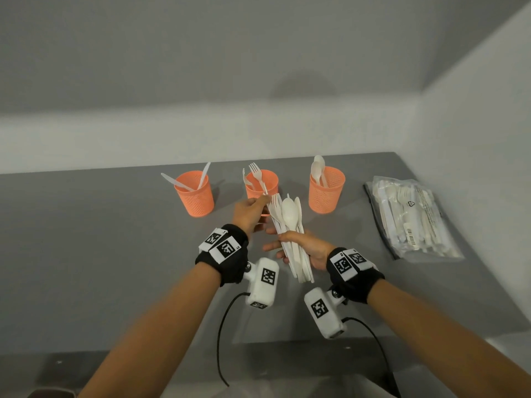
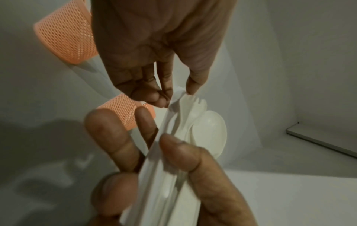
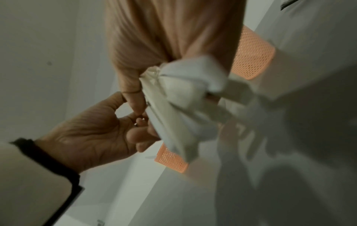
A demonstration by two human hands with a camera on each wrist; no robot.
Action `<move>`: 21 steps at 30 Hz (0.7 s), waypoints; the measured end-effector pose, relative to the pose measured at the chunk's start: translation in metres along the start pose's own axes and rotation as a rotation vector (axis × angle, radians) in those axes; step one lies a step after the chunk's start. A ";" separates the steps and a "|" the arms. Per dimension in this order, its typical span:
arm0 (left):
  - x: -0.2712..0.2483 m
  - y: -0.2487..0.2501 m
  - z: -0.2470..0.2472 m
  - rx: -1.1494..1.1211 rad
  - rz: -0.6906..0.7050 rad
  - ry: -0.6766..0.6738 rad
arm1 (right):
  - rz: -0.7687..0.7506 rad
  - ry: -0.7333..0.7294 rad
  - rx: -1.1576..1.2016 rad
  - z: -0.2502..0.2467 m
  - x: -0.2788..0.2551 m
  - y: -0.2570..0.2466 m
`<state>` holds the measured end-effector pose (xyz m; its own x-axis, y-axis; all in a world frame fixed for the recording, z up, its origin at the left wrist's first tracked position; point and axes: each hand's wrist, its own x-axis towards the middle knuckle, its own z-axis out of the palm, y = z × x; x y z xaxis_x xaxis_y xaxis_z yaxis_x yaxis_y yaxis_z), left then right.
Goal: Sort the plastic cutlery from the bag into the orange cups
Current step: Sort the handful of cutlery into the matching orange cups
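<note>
The right hand (image 1: 304, 248) grips a bundle (image 1: 290, 234) of cutlery, long axis running near to far, heads toward the cups. The left hand (image 1: 250, 212) pinches one piece at the bundle's far-left top, just near the middle cup (image 1: 261, 182), the closest one.

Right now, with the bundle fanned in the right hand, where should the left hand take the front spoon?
Probably by the spoon bowl's edges, coming from above: the bowl stands upright and clear atop the bundle, while the right hand wraps its handle. The left hand already pinches beside it.
</note>
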<state>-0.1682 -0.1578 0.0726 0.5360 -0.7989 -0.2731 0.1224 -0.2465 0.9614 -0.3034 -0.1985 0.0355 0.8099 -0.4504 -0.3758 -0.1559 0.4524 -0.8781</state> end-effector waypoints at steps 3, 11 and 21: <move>0.001 -0.001 -0.001 -0.072 -0.030 -0.049 | 0.002 -0.023 0.056 0.000 0.000 -0.001; 0.015 -0.006 -0.030 -0.174 -0.067 -0.228 | 0.025 -0.018 0.179 0.017 0.015 -0.011; 0.043 0.004 -0.074 -0.170 0.055 -0.041 | -0.101 0.204 0.102 0.047 0.060 -0.012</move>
<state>-0.0834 -0.1527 0.0674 0.5119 -0.8311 -0.2173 0.2348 -0.1079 0.9660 -0.2268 -0.1948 0.0375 0.6861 -0.6385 -0.3486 -0.0138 0.4678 -0.8837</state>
